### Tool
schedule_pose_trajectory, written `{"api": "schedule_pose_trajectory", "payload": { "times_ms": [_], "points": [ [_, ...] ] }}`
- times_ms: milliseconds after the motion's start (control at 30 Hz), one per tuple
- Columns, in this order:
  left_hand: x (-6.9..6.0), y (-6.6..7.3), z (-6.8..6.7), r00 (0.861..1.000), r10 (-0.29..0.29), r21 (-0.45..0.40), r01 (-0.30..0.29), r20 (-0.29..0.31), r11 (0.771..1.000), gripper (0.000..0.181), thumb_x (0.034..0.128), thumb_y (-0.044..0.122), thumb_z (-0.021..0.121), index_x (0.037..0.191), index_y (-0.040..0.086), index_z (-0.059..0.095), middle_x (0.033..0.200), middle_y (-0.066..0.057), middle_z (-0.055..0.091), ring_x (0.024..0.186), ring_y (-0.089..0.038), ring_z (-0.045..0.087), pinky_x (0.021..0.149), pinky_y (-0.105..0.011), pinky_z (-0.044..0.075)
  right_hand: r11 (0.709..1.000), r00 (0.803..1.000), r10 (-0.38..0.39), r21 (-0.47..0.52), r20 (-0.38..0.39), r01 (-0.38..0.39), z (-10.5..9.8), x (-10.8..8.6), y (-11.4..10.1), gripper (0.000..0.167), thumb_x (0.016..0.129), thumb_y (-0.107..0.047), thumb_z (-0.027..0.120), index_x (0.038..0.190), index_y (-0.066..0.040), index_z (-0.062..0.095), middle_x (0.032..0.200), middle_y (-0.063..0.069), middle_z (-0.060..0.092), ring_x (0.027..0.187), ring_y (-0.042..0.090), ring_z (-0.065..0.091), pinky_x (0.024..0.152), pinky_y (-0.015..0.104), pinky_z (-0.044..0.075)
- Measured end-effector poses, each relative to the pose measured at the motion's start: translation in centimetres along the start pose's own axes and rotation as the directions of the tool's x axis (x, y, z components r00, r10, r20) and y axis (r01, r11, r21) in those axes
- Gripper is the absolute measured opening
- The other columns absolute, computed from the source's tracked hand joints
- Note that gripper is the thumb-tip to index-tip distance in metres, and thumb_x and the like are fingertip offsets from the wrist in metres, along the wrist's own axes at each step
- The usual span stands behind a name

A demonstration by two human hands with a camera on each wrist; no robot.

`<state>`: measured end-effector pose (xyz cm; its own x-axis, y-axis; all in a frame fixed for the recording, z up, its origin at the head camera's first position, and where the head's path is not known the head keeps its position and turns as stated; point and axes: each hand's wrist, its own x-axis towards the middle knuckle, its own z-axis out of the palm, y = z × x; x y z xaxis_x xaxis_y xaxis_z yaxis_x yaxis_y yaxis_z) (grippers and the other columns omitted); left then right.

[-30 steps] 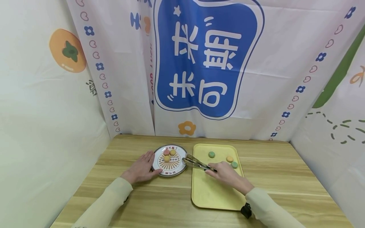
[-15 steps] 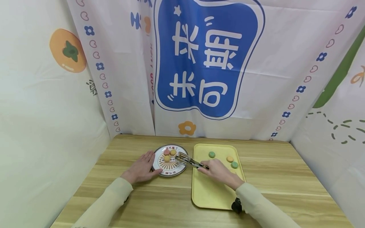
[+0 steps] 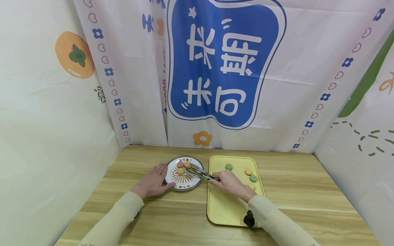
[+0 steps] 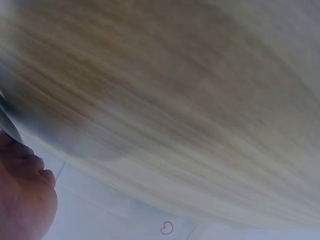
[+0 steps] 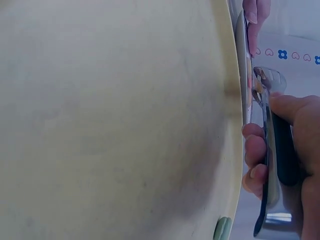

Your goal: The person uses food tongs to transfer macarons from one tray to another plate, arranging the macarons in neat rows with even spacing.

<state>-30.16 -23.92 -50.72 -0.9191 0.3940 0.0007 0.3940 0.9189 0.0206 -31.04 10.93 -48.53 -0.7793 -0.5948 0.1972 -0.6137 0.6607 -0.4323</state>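
My right hand [image 3: 229, 181] grips metal tongs with dark handles [image 5: 270, 150], the thumb on one arm and fingers on the other. The tongs' slotted heads [image 3: 193, 168] reach over a white patterned plate [image 3: 194, 182]. They are beside a yellow macaron [image 3: 186, 164]; whether they touch it, I cannot tell. A pink macaron [image 3: 180, 164] and another yellow macaron [image 3: 180, 171] also lie on the plate. My left hand [image 3: 153, 181] rests against the plate's left rim, fingers fairly straight and thumb at the front edge. Only part of that hand shows in the left wrist view.
Right of the plate lies a yellow tray [image 3: 224, 208]. It bears green macarons [image 3: 228, 166], an orange macaron [image 3: 248, 172] and a yellow macaron [image 3: 251, 186] partly behind the right forearm. Everything stands on a wooden table [image 3: 295, 191] enclosed by printed cloth [image 3: 138, 85].
My right hand has moved left with the tongs, from the plate's right rim to beside the macarons. A yellow macaron on the tray has come into view. The left hand stays put.
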Motion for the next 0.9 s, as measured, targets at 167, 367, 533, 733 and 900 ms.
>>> {"api": "schedule_pose_trajectory", "payload": {
  "times_ms": [167, 367, 533, 733, 900],
  "points": [
    [-0.1, 0.0, -0.1, 1.0, 0.005, -0.004, -0.005, 0.001, 1.0, 0.1, 0.0933, 0.074, 0.03, 0.15, -0.008, 0.028, 0.159, -0.026, 0.024, 0.15, -0.038, 0.023, 0.124, -0.048, 0.022, 1.0, 1.0, -0.011, -0.001, -0.01, 0.011, 0.1, 0.5, -0.1, 0.026, 0.096, -0.03, 0.063, 0.074, -0.017, 0.062, 0.053, -0.012, 0.035, 0.044, -0.001, 0.028, 0.042, 0.015, 0.025],
    [0.0, -0.1, 0.0, 1.0, 0.008, -0.005, -0.008, -0.002, 1.0, 0.1, 0.0934, 0.074, 0.03, 0.15, -0.008, 0.027, 0.159, -0.026, 0.024, 0.15, -0.038, 0.023, 0.124, -0.048, 0.022, 1.0, 1.0, 0.01, -0.023, -0.017, -0.01, 0.2, 1.0, -0.2, 0.024, 0.095, -0.029, 0.065, 0.076, -0.015, 0.064, 0.053, -0.011, 0.036, 0.044, 0.001, 0.03, 0.042, 0.016, 0.026],
    [0.0, -0.1, 0.1, 1.0, 0.004, 0.008, -0.004, 0.005, 1.0, 0.1, 0.0933, 0.075, 0.03, 0.151, -0.008, 0.027, 0.159, -0.026, 0.024, 0.15, -0.038, 0.022, 0.124, -0.048, 0.022, 0.999, 1.0, 0.007, -0.033, -0.023, -0.008, 0.6, 1.3, -0.2, 0.026, 0.095, -0.028, 0.065, 0.073, -0.015, 0.063, 0.052, -0.011, 0.036, 0.043, 0.001, 0.03, 0.041, 0.016, 0.026],
    [-0.1, 0.0, -0.1, 1.0, 0.006, -0.004, -0.006, -0.002, 1.0, 0.099, 0.0939, 0.073, 0.033, 0.15, -0.009, 0.028, 0.159, -0.027, 0.025, 0.149, -0.04, 0.024, 0.123, -0.049, 0.022, 0.999, 0.999, 0.001, -0.04, -0.034, -0.002, 0.9, 1.7, -0.3, 0.027, 0.095, -0.029, 0.065, 0.072, -0.015, 0.063, 0.051, -0.011, 0.037, 0.043, 0.001, 0.031, 0.041, 0.016, 0.027],
    [0.0, 0.0, 0.0, 1.0, 0.004, -0.001, -0.004, -0.005, 1.0, 0.099, 0.0936, 0.073, 0.033, 0.149, -0.009, 0.029, 0.158, -0.028, 0.026, 0.148, -0.04, 0.025, 0.123, -0.05, 0.023, 0.999, 0.999, 0.008, -0.039, -0.043, -0.01, 1.1, 1.9, -0.3, 0.022, 0.094, -0.028, 0.067, 0.078, -0.013, 0.068, 0.052, -0.01, 0.04, 0.043, 0.002, 0.031, 0.041, 0.017, 0.026]
  ]
}}
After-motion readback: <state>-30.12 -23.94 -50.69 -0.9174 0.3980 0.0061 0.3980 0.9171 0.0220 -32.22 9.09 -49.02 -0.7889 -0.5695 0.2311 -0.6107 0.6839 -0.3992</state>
